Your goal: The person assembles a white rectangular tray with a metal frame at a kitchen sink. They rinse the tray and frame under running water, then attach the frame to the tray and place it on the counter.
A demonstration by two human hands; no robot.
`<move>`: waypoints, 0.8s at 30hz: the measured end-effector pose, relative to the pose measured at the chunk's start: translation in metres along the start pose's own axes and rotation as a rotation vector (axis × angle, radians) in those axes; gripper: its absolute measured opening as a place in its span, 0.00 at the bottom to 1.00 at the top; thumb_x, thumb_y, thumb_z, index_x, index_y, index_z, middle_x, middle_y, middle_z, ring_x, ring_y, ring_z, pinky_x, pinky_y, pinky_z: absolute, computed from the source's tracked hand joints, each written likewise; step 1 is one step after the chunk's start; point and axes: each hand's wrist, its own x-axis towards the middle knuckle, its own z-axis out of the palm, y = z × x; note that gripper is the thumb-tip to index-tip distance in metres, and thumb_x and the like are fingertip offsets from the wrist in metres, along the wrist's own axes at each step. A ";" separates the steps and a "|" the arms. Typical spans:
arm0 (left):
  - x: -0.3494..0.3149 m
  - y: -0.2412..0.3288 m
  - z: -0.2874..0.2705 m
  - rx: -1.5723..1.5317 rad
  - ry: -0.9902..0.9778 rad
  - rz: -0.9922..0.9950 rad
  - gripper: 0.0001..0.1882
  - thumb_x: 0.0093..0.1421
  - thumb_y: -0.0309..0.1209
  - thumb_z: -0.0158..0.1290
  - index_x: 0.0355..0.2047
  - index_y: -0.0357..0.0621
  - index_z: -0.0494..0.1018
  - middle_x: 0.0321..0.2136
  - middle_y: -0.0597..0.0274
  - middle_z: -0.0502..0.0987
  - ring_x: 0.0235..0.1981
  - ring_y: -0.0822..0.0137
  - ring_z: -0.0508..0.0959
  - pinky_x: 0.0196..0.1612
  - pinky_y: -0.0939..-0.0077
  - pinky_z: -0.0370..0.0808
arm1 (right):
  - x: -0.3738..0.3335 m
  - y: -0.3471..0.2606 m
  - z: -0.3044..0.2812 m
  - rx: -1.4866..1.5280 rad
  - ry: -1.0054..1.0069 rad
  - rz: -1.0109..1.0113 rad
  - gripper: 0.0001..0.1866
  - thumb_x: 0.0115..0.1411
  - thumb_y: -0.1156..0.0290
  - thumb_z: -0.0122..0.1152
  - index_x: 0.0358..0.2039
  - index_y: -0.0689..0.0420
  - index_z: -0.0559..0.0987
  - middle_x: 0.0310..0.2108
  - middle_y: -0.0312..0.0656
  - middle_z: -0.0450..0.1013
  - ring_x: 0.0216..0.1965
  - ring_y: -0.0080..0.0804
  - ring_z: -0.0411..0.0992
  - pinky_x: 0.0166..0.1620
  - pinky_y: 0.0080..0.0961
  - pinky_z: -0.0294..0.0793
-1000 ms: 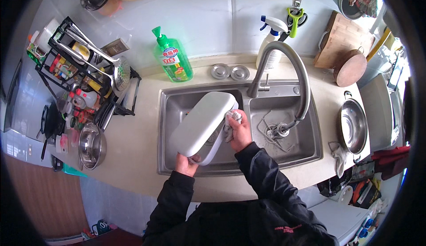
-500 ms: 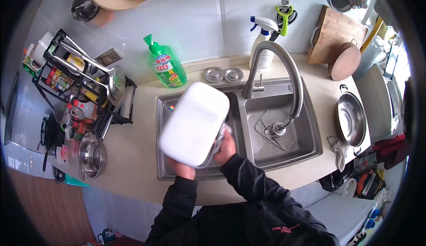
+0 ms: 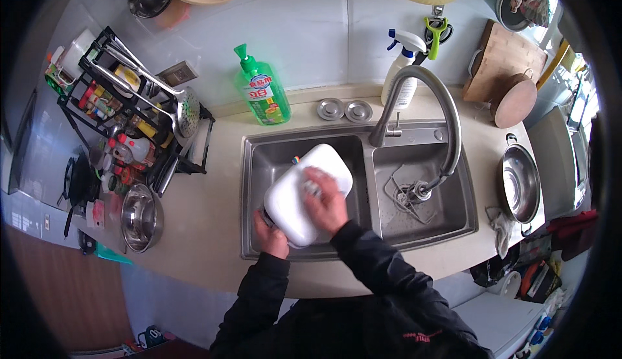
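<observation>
**White box over the sink, cloth on its face**

So the white box [image 3: 288, 200] is held up tilted over the left basin [image 3: 259, 164] of a steel double sink. It's a smooth, softly glossy rectangle with big rounded corners, pretty much plain white on the side facing up. Looks like plastic, but can't swear to it.

The left hand [image 3: 271, 237] has its fingers wrapped around the lower-left edge. The right hand [image 3: 327, 207] is curled over a crumpled, pale grayish cloth [image 3: 311, 188], pressed flat against the face; most of the cloth is hidden under the fingers.

Materials-wise: brushed gray metal for the sink and the arched faucet [image 3: 455, 126], a smooth cream worktop [image 3: 194, 229] around them. There's a see-through green pump bottle [image 3: 264, 96] behind, a shiny round steel bowl [image 3: 139, 220] off left, a shallow two-handled pan [image 3: 520, 184] right, and a grainy wooden board [image 3: 502, 54] leaning on the wall.
</observation>
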 end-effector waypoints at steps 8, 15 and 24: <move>0.006 0.001 -0.005 0.119 -0.078 -0.027 0.20 0.57 0.37 0.56 0.46 0.41 0.65 0.44 0.60 0.71 0.46 0.65 0.72 0.48 0.69 0.70 | -0.018 -0.029 0.011 -0.051 -0.161 -0.288 0.22 0.57 0.68 0.56 0.53 0.55 0.73 0.60 0.56 0.60 0.60 0.54 0.60 0.61 0.45 0.59; -0.016 0.012 -0.010 0.154 -0.213 0.041 0.21 0.52 0.31 0.57 0.45 0.37 0.65 0.40 0.58 0.73 0.42 0.67 0.73 0.47 0.71 0.69 | 0.014 0.048 -0.026 -0.111 0.310 0.376 0.22 0.58 0.72 0.53 0.55 0.53 0.73 0.63 0.56 0.52 0.61 0.53 0.56 0.64 0.40 0.54; 0.005 0.027 -0.015 0.251 -0.209 0.087 0.21 0.51 0.29 0.56 0.45 0.36 0.65 0.41 0.56 0.72 0.42 0.65 0.73 0.47 0.69 0.69 | -0.029 -0.024 -0.001 0.083 -0.199 -0.153 0.25 0.57 0.75 0.53 0.57 0.56 0.69 0.62 0.53 0.58 0.64 0.53 0.54 0.64 0.44 0.52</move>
